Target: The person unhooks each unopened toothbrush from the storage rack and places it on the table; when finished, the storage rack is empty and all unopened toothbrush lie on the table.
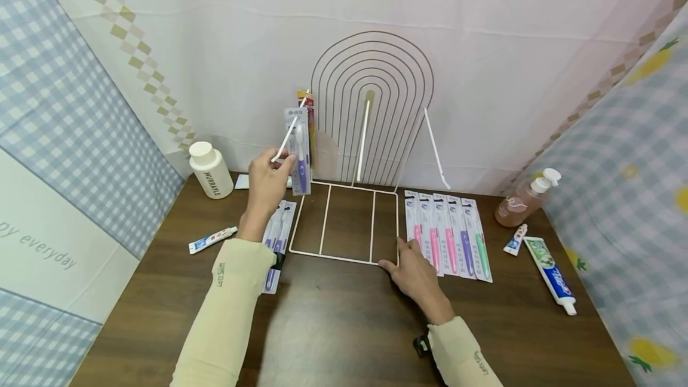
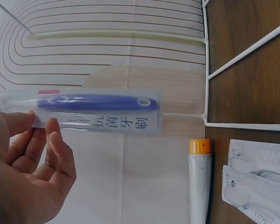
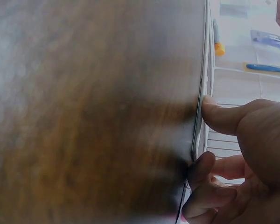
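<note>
My left hand (image 1: 282,163) is raised at the left side of a white wire rack (image 1: 344,255) and pinches the end of a packaged purple toothbrush (image 1: 299,151), next to a thin white hook arm (image 1: 290,130) of the rack. In the left wrist view the fingertips (image 2: 39,122) hold the lower edge of that package (image 2: 98,109) in front of the rack's arched back (image 2: 107,42). My right hand (image 1: 395,258) lies on the table and grips the rack's front right corner. In the right wrist view the thumb (image 3: 212,105) and a curled finger press on the wire (image 3: 206,56).
A row of packaged toothbrushes (image 1: 448,235) lies right of the rack, more packs (image 1: 279,229) left of it. On the right are a toothpaste tube (image 1: 550,267), a small tube (image 1: 515,239) and a pump bottle (image 1: 524,199). A white bottle (image 1: 211,169) and small toothpaste (image 1: 212,239) sit left.
</note>
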The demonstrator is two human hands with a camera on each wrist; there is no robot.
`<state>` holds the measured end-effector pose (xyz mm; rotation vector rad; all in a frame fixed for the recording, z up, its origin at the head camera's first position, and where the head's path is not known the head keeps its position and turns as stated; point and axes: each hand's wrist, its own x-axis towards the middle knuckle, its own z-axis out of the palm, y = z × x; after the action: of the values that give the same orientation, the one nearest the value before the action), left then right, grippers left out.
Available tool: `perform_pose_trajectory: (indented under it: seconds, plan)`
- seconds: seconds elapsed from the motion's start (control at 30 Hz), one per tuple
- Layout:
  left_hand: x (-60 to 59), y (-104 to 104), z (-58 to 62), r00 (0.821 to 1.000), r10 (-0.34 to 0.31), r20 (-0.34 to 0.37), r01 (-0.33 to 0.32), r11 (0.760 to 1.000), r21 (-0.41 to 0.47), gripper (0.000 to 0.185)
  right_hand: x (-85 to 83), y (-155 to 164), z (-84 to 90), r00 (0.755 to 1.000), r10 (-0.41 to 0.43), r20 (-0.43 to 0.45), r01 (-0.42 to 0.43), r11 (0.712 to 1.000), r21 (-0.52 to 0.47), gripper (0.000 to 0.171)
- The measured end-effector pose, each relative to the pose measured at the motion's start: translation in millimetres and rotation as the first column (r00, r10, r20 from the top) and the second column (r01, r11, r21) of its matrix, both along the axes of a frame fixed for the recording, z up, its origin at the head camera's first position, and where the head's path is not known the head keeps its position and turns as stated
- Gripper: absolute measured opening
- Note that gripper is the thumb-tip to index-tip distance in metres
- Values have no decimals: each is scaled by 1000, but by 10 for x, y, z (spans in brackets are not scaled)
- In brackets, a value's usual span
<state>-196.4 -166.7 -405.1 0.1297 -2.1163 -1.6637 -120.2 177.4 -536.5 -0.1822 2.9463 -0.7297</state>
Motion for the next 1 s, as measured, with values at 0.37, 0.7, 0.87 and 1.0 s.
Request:
perform_pose_trajectory:
  seconds: [0.37,0.7,0.87,1.0]
  plan:
    - [135,-28,40,997,-75,-19,76,997,10,20,103,-179,216,999,-9,37,8,1000,15,83]
    - [338,-146,-160,996,-63,68,71,992,-108,21,90,-163,216,998,-5,66,3,1000,27,85]
    - [484,-302,-340,989,-33,142,52,990,-128,23,87,-137,252,999,-12,52,10,999,41,84]
    - [612,-450,-482,980,-12,199,37,992,-121,23,69,-111,262,998,-20,55,17,999,46,84]
